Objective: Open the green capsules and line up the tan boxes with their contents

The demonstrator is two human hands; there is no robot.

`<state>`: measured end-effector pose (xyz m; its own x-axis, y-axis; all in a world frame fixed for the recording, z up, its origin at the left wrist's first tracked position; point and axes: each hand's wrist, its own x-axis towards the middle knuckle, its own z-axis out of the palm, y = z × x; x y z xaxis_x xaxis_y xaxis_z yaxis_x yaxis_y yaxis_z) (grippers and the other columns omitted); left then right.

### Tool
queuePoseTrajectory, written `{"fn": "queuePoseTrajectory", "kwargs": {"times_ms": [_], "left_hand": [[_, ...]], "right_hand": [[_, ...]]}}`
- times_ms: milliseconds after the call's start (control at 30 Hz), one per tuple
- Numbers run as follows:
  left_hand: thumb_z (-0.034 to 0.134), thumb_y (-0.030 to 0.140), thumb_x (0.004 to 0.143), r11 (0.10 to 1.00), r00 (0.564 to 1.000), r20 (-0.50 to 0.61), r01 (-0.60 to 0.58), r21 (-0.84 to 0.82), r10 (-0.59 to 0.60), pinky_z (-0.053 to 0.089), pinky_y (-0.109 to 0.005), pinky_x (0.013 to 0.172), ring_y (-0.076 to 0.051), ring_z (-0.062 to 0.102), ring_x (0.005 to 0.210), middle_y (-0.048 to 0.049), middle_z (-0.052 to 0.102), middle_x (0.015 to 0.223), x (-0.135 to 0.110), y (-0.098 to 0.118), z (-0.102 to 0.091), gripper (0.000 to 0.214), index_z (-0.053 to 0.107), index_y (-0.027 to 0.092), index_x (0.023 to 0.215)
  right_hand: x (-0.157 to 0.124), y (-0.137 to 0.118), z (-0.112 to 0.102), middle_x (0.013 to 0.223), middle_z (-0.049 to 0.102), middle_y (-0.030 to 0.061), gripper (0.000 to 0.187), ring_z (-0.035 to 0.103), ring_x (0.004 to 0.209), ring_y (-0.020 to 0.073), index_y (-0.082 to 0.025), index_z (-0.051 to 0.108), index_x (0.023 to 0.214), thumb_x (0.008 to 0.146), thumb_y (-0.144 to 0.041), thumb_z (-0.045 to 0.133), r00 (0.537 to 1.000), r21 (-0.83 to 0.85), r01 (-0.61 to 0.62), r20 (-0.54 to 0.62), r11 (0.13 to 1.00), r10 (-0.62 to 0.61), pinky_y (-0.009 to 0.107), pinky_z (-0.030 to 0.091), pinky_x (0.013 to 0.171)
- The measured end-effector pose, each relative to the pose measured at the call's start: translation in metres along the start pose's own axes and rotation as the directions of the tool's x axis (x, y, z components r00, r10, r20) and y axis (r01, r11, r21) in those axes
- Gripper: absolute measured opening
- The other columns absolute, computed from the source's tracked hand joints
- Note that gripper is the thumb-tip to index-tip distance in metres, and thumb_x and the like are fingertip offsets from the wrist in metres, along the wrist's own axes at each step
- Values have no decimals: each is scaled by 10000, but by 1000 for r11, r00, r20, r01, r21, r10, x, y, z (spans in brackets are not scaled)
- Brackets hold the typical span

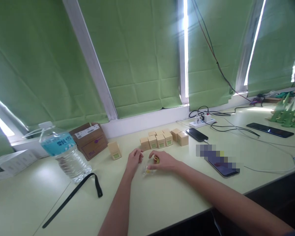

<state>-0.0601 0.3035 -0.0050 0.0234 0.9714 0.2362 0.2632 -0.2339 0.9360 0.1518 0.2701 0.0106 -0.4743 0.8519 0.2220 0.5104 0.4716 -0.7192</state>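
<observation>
My left hand [134, 160] and my right hand [162, 161] rest close together on the pale green table [162, 196]. Between them lies a small clear plastic packet [147, 170] and a small yellow item [156, 159] at my right fingertips. My right fingers are curled in a pinch around that yellow item. My left fingers are bent, close to the packet; what they hold, if anything, is too small to make out. Just behind the hands stands a cluster of several small tan boxes [162, 139], and one more tan box [114, 150] stands apart to the left.
A water bottle [64, 152] lies tilted at the left beside a brown carton [89, 139], a white box [9, 164] and a black strap [73, 193]. Phones [196, 134] [222, 164], a dark tablet [269, 129], a power strip [201, 122] with cables and green cones [287, 114] sit at the right.
</observation>
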Motion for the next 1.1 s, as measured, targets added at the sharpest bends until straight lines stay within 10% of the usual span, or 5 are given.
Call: {"fn": "queuePoseTrajectory", "kwargs": {"times_ms": [233,433,667,1100], "left_hand": [[457,580,885,974,986,162,-61,219,25,444,-270,638,-132,516,615,-24,656,826,-10,21,14,483,695,180,1012],[657,495,774,938,960,272,-155,311,68,484,-288,707,-141,543,705,-77,656,1111,-18,25,24,551,639,224,1253],[553,314,808,892,981,139,-181,415,134,492,-320,753,-137,546,640,-52,681,948,-5,13,25,337,695,199,1091],[517,338,859,898,970,59,-243,368,238,474,-280,699,-135,554,658,-44,669,952,-6,18,22,312,669,210,1098]], "right_hand": [[0,6,0,1146,673,85,482,615,1007,260,-248,662,1153,776,-541,730,989,-191,29,-137,981,-56,356,439,840],[2,31,-11,1189,638,94,449,589,1090,235,-210,561,1258,853,-376,662,959,51,-66,-272,997,77,373,439,939],[1,35,-15,1137,638,79,398,591,1018,211,-188,574,1184,789,-140,593,978,116,-28,-204,993,51,336,450,890],[-4,19,-14,817,705,38,271,580,730,167,-180,760,895,937,-301,521,987,-12,-19,-161,1000,16,269,402,680]]}}
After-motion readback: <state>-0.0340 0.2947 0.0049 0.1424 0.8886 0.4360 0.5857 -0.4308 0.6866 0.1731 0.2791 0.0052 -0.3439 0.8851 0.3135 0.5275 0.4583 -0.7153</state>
